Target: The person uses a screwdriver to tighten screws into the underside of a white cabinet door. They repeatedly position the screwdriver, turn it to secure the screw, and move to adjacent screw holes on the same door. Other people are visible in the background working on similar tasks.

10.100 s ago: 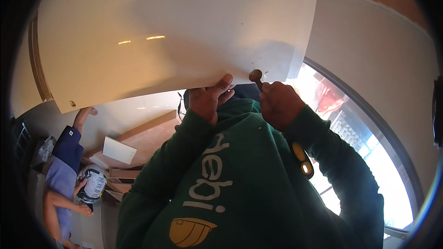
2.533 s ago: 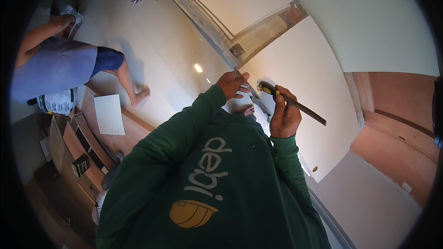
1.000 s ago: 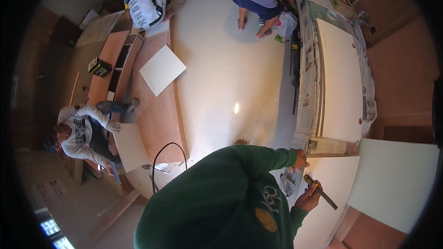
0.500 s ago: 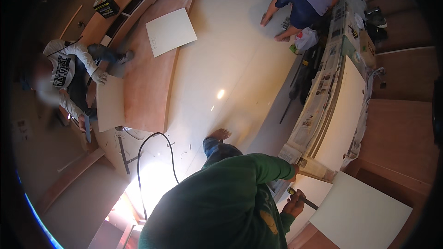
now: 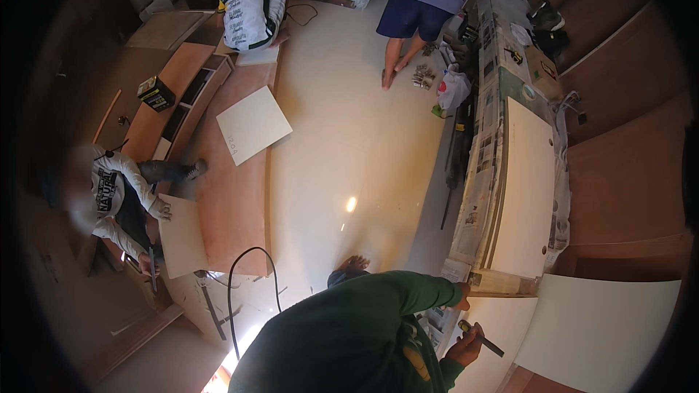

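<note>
My left hand (image 5: 464,296), at the end of a green sleeve, is at the near-left corner of a white panel (image 5: 502,324), its fingers closed at the edge. Just below it, my right hand (image 5: 464,350) is closed round a slim dark tool (image 5: 493,345) with a yellow-and-black end. The tool slants over the white panel; its exact kind is too small to tell. Another white sheet (image 5: 604,327) lies to the right, over brown board. Beyond my left hand a long white board (image 5: 526,196) rests on the covered bench (image 5: 477,189).
A person in white sleeves (image 5: 109,189) holds a board (image 5: 183,236) at left. Another crouches (image 5: 251,11) at the back; one in dark shorts (image 5: 422,14) stands by the bench. A black cable (image 5: 231,284) loops beside me. A long brown panel (image 5: 233,211) lies on the floor.
The view has shifted, showing more of the far room. The person by the bench is now more upright. My right hand still holds the dark tool, and my left stays at the panel corner.
</note>
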